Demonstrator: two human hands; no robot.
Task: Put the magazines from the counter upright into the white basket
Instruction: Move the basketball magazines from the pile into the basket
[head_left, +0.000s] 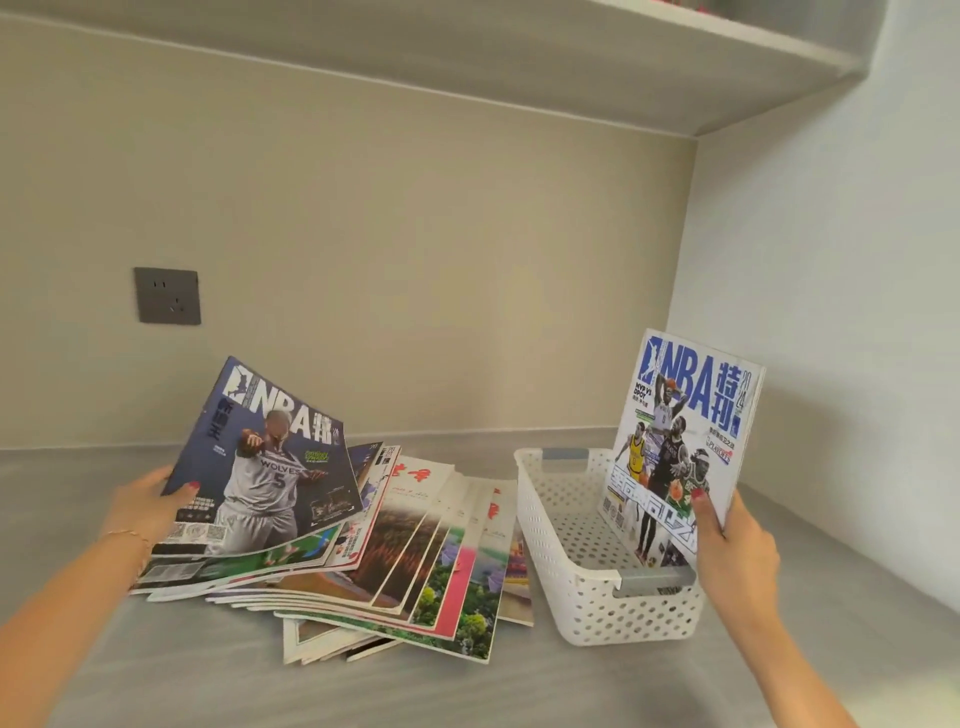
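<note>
White NBA magazine (680, 441) upright in white basket (597, 597), right hand (737, 551) fingers clamped on it; left hand (143, 499) grips blue NBA mag (265, 462)

Basket (576, 587): white, dotted with small holes, grey handles. Magazine in basket (675, 441): white cover, blue title. Magazine at left (260, 467): dark blue cover, white title. Pile (415, 561): green, red, brown covers. Counter (208, 675): grey. Socket (168, 296): dark grey. Nails: red.
</note>
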